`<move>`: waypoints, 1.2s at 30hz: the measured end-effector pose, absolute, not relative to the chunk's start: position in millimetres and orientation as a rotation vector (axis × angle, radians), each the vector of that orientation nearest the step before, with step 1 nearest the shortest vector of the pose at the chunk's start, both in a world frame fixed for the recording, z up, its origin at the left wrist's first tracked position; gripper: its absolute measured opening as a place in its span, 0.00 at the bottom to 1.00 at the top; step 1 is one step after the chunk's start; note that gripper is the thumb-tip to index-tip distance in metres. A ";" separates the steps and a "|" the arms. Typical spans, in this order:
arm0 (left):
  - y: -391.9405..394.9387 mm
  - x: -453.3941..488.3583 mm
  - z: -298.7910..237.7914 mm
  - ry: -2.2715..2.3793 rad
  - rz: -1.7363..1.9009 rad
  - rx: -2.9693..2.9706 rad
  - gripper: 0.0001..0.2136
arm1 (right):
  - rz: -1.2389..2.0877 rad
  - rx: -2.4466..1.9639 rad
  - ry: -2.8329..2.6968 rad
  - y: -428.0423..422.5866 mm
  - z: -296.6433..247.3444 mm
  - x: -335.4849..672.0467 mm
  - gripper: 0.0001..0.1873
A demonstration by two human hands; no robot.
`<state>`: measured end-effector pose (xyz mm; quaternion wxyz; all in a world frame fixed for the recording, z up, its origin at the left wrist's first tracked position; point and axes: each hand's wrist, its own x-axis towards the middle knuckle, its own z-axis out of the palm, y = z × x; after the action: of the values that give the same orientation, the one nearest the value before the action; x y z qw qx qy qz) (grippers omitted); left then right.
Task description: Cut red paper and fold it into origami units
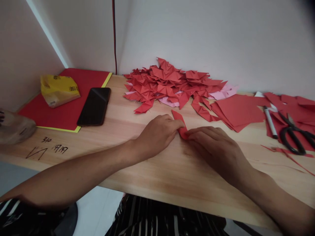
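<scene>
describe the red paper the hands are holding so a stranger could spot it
On the wooden table, look just in front of the pile of folded red pieces by the wall. A small red paper piece lies apart there, gripped by the left hand and pressed by the right hand; no other paper is being touched.

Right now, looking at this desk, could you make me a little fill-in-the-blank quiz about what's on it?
1. The left hand and right hand both touch a small folded paper piece coloured ____.
2. The black smartphone lies beside a crumpled ____ packet.
3. The black-handled scissors lie to the ____ of the hands.
Missing words: red; yellow; right.
</scene>
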<state>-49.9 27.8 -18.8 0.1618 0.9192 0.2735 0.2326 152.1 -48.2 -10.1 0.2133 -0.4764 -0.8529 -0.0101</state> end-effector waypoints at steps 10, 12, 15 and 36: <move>20.7 -51.3 -9.2 0.771 0.502 2.728 0.10 | 0.177 -1.440 -2.203 -46.2 -9.7 154.5 0.08; 15.5 -51.2 -6.8 0.735 0.491 2.812 0.10 | 0.166 -1.475 -2.185 -45.3 -8.8 154.7 0.08; 9.6 -50.6 -3.8 0.703 0.475 2.881 0.10 | 0.147 -1.479 -2.169 -44.2 -8.5 155.2 0.07; 9.0 -56.8 0.3 0.618 0.280 3.040 0.07 | 0.406 -1.421 -2.245 -38.7 -5.3 163.4 0.07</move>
<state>-56.8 9.0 0.3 0.0133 0.9759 0.1985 0.0899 163.4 -38.7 -5.3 0.2251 -0.5153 -0.8137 0.1470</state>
